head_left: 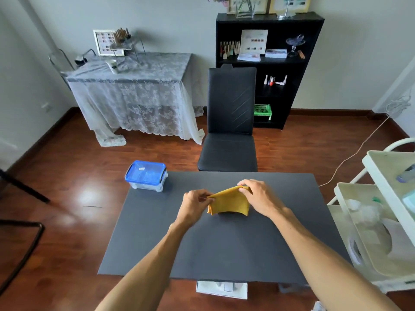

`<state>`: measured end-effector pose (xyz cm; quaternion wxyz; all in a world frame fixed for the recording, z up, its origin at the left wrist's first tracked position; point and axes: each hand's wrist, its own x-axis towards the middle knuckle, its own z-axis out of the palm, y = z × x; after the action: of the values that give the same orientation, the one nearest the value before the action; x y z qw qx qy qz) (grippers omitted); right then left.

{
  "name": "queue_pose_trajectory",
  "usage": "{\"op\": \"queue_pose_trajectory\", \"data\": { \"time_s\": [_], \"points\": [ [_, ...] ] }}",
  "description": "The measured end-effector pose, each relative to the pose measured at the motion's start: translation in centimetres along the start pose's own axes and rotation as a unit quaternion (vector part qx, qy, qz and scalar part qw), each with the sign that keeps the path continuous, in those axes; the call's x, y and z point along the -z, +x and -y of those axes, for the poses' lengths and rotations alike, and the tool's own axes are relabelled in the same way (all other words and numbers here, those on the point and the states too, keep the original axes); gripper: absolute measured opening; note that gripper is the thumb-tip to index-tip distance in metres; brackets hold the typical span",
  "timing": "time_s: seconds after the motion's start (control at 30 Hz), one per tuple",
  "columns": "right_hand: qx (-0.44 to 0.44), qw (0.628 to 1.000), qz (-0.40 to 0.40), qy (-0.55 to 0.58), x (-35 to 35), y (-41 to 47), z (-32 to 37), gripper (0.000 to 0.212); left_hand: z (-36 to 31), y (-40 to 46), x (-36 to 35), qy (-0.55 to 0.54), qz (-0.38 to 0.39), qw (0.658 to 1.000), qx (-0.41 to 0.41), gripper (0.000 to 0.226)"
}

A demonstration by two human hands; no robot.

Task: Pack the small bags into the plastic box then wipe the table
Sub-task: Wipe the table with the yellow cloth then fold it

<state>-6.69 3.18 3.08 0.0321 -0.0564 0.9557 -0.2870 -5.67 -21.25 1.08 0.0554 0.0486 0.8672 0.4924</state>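
A folded yellow cloth (pixel 229 202) hangs just above the middle of the dark grey table (pixel 215 248). My left hand (pixel 195 202) pinches its left top corner and my right hand (pixel 258 197) pinches its right top corner. The clear plastic box (pixel 146 175) with a blue lid clipped shut sits on the table's far left corner, apart from both hands. No small bags lie on the tabletop; what is inside the box is blurred.
A black chair (pixel 230 135) stands at the table's far edge. A white trolley (pixel 379 212) with shelves stands close to the right edge. A lace-covered side table (pixel 134 90) and a black shelf unit (pixel 269 68) stand by the far wall.
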Motion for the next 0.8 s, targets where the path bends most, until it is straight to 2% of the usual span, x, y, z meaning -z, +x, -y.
{"op": "queue_pose_trajectory", "data": {
  "time_s": [0.17,0.23,0.37,0.53,0.7,0.8],
  "points": [
    [0.066,0.997,-0.039,0.003,-0.4,0.8,7.0,0.015,-0.5,-1.3,7.1,0.007,-0.051,0.999,-0.009,0.008],
    [0.088,0.996,-0.032,-0.003,-1.1,0.6,9.8,0.016,-0.1,-2.1,10.1,0.016,-0.061,0.998,-0.012,0.008],
    [0.107,0.994,0.018,-0.014,-3.6,-0.1,14.6,0.016,1.8,-5.0,15.9,0.017,-0.068,0.998,0.005,0.015],
    [0.136,0.986,0.094,-0.002,-8.8,-1.3,19.4,0.017,6.5,-9.5,21.3,0.028,-0.072,0.995,0.061,0.008],
    [0.114,0.976,0.179,0.044,-13.4,-1.2,22.4,0.018,10.6,-12.7,24.9,0.003,-0.027,0.993,0.116,0.012],
    [0.083,0.974,0.197,0.073,-16.2,-0.6,23.0,0.016,12.8,-12.8,25.9,0.020,-0.012,0.990,0.136,0.012]
  ]
}}
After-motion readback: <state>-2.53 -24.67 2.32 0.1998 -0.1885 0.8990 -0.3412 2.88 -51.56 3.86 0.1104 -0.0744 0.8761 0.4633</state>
